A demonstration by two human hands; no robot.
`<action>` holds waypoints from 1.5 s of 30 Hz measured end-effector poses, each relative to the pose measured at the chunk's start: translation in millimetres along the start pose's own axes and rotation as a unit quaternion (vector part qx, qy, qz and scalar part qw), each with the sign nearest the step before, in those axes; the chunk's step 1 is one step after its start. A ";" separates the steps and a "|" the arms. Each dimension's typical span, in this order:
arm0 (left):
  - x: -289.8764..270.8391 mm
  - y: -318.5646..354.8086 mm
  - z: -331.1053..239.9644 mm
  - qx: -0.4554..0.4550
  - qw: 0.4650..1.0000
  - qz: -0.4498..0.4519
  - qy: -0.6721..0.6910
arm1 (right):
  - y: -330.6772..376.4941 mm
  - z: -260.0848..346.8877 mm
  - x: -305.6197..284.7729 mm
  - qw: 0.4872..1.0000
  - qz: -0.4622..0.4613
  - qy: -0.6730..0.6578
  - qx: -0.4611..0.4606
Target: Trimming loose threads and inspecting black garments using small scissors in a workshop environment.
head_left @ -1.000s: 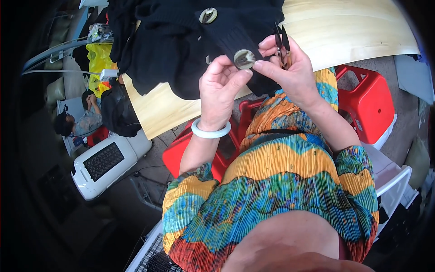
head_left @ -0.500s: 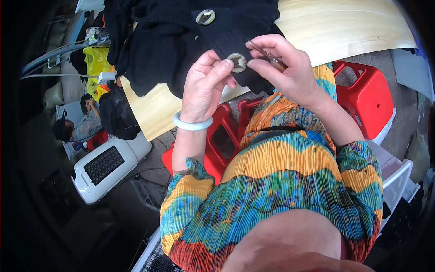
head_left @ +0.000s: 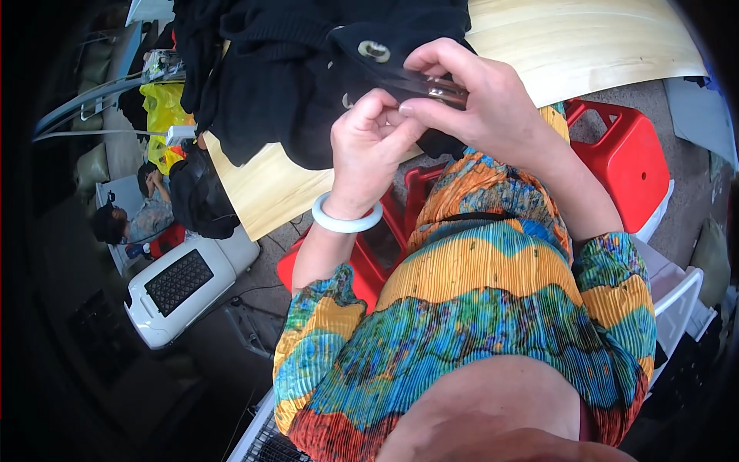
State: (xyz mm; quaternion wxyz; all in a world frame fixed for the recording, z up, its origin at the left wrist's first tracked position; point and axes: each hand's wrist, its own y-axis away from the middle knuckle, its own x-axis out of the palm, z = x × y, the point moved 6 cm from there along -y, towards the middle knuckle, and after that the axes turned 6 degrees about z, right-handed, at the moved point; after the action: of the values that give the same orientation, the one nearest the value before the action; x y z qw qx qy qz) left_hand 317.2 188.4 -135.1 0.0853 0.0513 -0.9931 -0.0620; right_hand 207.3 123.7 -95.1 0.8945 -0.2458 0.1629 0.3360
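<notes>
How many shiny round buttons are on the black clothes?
2 show. One button sits on the black garment above the left hand. Another button peeks out just left of that hand's fingers. The right hand and folds may hide more.

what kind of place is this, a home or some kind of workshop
Likely a small garment workshop. Black clothing with large buttons is heaped on a pale wooden worktable, red plastic stools stand beside it, and a white machine sits on the floor.

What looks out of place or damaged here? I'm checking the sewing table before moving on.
Nothing looks damaged or spilled. The black garment lies bunched on the wooden table, hanging over its near edge.
</notes>
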 end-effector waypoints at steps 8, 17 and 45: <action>-0.1 -4.2 -0.4 0.027 0.998 0.015 -0.063 | 1.9 -16.0 -1.0 0.995 0.033 -0.078 0.057; -5.6 -5.5 -0.1 -0.007 0.999 0.048 0.010 | 4.2 -31.8 -7.3 0.971 -0.033 -0.234 0.050; -5.8 -5.2 -0.6 0.062 0.962 0.095 0.249 | 41.8 -3.8 -7.3 0.985 0.002 -0.148 0.085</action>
State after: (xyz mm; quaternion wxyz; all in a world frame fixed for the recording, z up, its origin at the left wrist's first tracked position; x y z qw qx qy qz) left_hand 323.5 183.9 -136.1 0.3326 -0.0241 -0.9425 0.0227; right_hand 173.1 145.1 -108.7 0.9255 -0.1163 0.0567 0.3558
